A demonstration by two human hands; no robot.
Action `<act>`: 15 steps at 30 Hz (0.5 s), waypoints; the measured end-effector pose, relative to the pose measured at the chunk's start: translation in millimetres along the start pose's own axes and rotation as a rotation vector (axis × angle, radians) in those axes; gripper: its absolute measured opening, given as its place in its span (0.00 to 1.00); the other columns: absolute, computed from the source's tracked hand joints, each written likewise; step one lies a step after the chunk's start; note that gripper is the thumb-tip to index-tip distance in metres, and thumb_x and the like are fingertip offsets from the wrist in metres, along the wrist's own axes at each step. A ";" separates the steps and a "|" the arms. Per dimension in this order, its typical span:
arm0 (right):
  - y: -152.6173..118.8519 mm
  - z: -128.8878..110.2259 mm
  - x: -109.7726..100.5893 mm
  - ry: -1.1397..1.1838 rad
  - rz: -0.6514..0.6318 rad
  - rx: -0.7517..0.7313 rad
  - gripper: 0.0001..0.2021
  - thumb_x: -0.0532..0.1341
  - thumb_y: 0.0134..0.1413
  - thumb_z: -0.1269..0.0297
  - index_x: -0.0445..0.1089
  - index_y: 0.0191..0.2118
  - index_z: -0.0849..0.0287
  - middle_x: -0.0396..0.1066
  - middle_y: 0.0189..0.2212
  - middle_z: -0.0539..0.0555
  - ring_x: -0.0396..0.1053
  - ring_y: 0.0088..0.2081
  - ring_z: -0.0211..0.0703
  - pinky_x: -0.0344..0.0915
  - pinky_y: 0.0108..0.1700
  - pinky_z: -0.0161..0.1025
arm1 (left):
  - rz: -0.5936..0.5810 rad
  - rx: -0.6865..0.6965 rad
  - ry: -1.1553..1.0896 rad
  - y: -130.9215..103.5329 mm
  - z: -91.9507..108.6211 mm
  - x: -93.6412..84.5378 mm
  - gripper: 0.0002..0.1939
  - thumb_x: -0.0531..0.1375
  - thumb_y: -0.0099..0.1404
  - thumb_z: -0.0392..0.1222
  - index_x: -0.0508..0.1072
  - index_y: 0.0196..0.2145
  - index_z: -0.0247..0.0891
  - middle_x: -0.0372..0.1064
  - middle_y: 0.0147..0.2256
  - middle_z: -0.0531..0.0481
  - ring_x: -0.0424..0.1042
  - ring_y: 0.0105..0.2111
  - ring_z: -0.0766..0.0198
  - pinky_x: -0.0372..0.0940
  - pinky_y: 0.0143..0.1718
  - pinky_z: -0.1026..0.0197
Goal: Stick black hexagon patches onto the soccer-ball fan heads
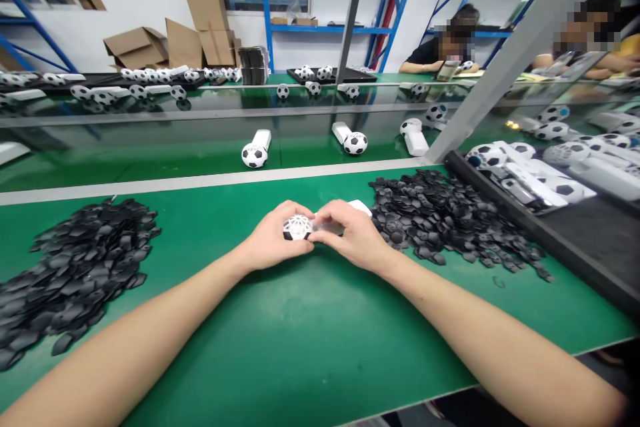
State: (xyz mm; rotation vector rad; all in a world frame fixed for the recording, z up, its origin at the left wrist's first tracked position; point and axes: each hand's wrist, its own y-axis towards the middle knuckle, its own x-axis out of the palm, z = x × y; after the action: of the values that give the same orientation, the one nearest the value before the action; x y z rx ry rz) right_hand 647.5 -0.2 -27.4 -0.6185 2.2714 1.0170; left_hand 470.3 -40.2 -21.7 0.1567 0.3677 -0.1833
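Note:
Over the middle of the green table, my left hand (275, 237) is closed round a white soccer-ball-shaped piece (299, 227) with an open lattice top and black patches low on its side. My right hand (353, 233) is closed too, its thumb and fingertips pressed to the right side of the same piece. A white handle end (361, 207) shows behind my right fingers; the rest of it is hidden by the hand. To the right of my right hand lies a heap of small black patches (440, 220). A second heap of black patches (85, 267) lies left of my left arm.
Beyond a pale rail (210, 180), several white soccer-ball pieces with handles, one a ball piece (255, 155), sit on a green belt (200, 147). A black tray (575, 260) holding more stands right, beside a slanted grey post (515, 60). Across the line are two people (425, 53).

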 end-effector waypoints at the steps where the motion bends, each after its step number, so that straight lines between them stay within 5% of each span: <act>1: 1.3 1.5 -3.1 -0.058 0.044 -0.026 0.08 0.63 0.48 0.61 0.66 0.34 0.58 0.69 0.32 0.51 0.64 0.36 0.41 0.60 0.39 0.39 | 0.019 -0.100 -0.184 2.3 -1.4 -2.3 0.18 0.64 0.43 0.35 0.70 0.35 0.37 0.66 0.31 0.53 0.66 0.30 0.65 0.62 0.32 0.64; 4: 2.7 7.7 -15.5 -0.263 0.121 -0.048 0.22 0.65 0.42 0.53 0.64 0.42 0.57 0.67 0.43 0.55 0.61 0.46 0.50 0.56 0.48 0.47 | 0.105 -0.334 -0.648 9.1 -6.6 -11.0 0.13 0.62 0.47 0.41 0.70 0.32 0.33 0.67 0.25 0.52 0.66 0.22 0.68 0.60 0.20 0.68; 7: 0.4 14.8 -23.1 -0.337 0.044 0.011 0.31 0.67 0.37 0.51 0.60 0.49 0.57 0.64 0.47 0.57 0.59 0.49 0.53 0.55 0.50 0.50 | 0.109 -0.415 -0.779 13.9 -12.2 -20.4 0.15 0.55 0.54 0.48 0.69 0.28 0.31 0.68 0.23 0.47 0.69 0.21 0.63 0.62 0.17 0.64; 11: -3.4 19.6 -17.8 -0.217 -0.098 0.110 0.27 0.65 0.44 0.61 0.57 0.51 0.56 0.63 0.46 0.56 0.62 0.47 0.47 0.61 0.47 0.44 | 0.162 -0.493 -1.117 15.6 -16.5 -26.7 0.19 0.51 0.60 0.53 0.68 0.30 0.32 0.69 0.25 0.45 0.70 0.22 0.61 0.64 0.17 0.65; 15: -5.7 17.7 -9.5 -0.176 -0.084 0.154 0.23 0.64 0.45 0.64 0.59 0.48 0.58 0.65 0.43 0.55 0.62 0.45 0.46 0.62 0.47 0.44 | 0.218 -0.407 -1.259 13.6 -17.1 -21.6 0.16 0.53 0.61 0.50 0.69 0.36 0.32 0.70 0.29 0.45 0.70 0.24 0.66 0.70 0.27 0.62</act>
State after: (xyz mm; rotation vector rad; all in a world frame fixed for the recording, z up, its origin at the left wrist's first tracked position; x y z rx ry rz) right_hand 663.4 11.7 -33.8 -0.5331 2.1272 0.8145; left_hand 447.4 -20.6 -27.9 -0.3269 -0.8650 0.0339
